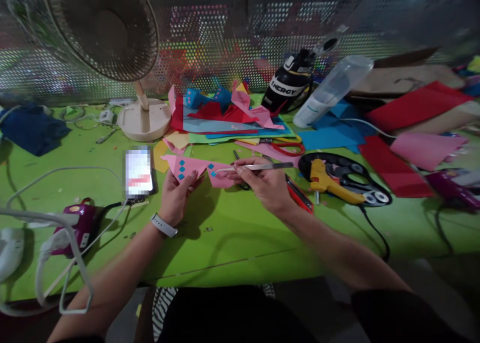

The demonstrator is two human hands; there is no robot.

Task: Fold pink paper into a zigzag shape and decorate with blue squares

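Note:
My left hand pinches a pink felt piece by its lower edge, thumb on top. Small blue diamonds sit on it, several in all, some in a column at the left. My right hand is closed round a pair of metal tweezers, held nearly level. The tips of the tweezers point left and meet a blue diamond on the right part of the pink piece. Whether the tips grip that diamond or only touch it, I cannot tell. Dark-handled scissors lie partly hidden behind my right hand.
A phone lies left of my hands; a fan stands behind it. A yellow glue gun rests on a black holder at right, near a red-black cutter. Felt sheets, a black bottle and a clear bottle stand behind.

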